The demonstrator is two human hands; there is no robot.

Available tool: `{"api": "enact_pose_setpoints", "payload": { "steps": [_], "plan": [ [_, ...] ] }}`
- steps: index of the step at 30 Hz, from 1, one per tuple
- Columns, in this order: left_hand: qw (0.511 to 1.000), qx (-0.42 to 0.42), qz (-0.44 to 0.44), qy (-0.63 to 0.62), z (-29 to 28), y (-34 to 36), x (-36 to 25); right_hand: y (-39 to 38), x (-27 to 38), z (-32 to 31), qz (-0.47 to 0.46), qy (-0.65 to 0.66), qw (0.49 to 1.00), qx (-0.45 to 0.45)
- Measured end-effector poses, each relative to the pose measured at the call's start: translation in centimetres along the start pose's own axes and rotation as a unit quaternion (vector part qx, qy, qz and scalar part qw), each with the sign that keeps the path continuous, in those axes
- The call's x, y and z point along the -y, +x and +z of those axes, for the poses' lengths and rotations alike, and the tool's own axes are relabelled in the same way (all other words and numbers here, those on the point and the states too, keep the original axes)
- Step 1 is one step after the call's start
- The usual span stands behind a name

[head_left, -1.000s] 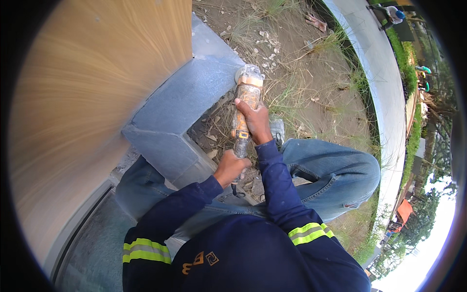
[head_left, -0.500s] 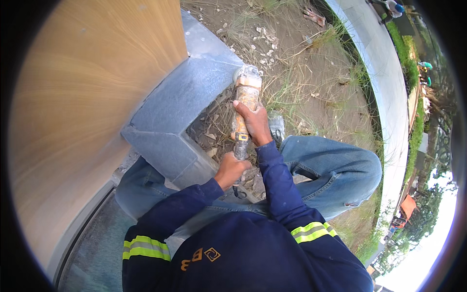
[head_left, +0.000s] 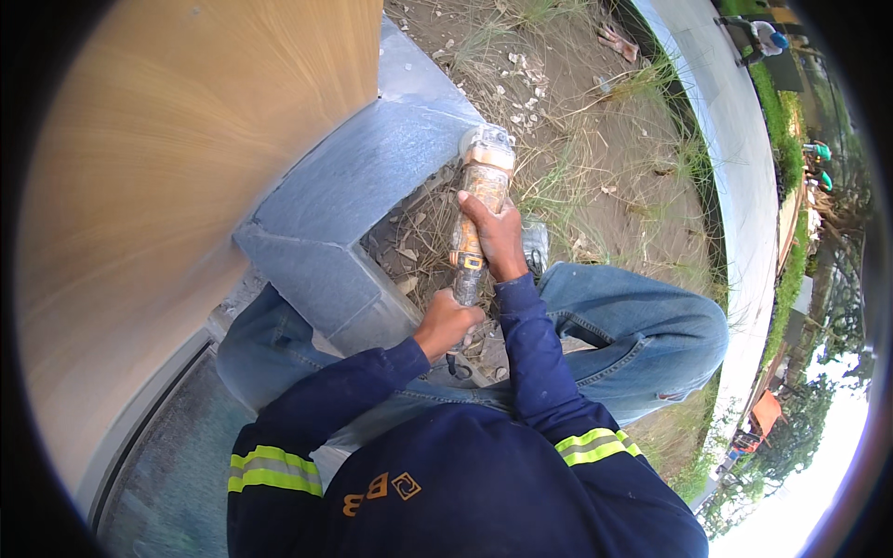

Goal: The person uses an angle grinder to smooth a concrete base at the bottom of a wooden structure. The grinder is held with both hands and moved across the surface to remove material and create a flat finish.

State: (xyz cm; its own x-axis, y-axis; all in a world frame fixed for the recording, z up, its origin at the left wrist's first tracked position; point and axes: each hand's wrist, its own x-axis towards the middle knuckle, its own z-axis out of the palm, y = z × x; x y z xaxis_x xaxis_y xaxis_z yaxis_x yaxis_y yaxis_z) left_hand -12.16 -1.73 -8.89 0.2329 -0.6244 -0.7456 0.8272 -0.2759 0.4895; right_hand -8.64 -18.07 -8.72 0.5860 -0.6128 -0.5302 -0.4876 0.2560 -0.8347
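Note:
A dusty yellow angle grinder [head_left: 485, 184] lies lengthwise in front of me, with its head against the outer corner of a grey stone ledge [head_left: 349, 172]. My left hand [head_left: 448, 324] is closed round the narrow rear end of its body. Farther forward, my right hand [head_left: 499, 238] wraps the thick middle part, thumb across the top. Most of the grinder's disc is hidden by the head, so its exact contact with the stone cannot be made out.
A wood-grain panel [head_left: 186, 149] rises from the ledge at left. Sandy soil [head_left: 614, 195] with dry grass and pale chips lies ahead and right. My bent knees [head_left: 642, 325] flank the work. A pale curved path [head_left: 735, 167] runs at right, where a distant person [head_left: 765, 39] stands.
The ledge, panel and grinder head have shifted slightly right in the picture. Both hands keep their hold on the angle grinder.

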Motion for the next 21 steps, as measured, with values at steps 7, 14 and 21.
{"api": "enact_pose_setpoints", "payload": {
  "steps": [7, 14, 21],
  "plan": [
    [0.999, -0.030, 0.014, -0.040, -1.6, 0.5, -0.5, 2.0, 0.5, 4.2, -0.024, -0.062, 0.995, 0.073],
    [1.000, -0.013, 0.011, 0.003, -0.5, -0.3, 0.9, 0.1, -0.5, 1.5, -0.014, -0.069, 0.997, 0.011],
    [0.998, -0.029, 0.026, -0.045, -0.7, 1.1, -1.2, 2.2, 0.9, 3.1, -0.039, -0.077, 0.995, 0.057]
  ]
}}
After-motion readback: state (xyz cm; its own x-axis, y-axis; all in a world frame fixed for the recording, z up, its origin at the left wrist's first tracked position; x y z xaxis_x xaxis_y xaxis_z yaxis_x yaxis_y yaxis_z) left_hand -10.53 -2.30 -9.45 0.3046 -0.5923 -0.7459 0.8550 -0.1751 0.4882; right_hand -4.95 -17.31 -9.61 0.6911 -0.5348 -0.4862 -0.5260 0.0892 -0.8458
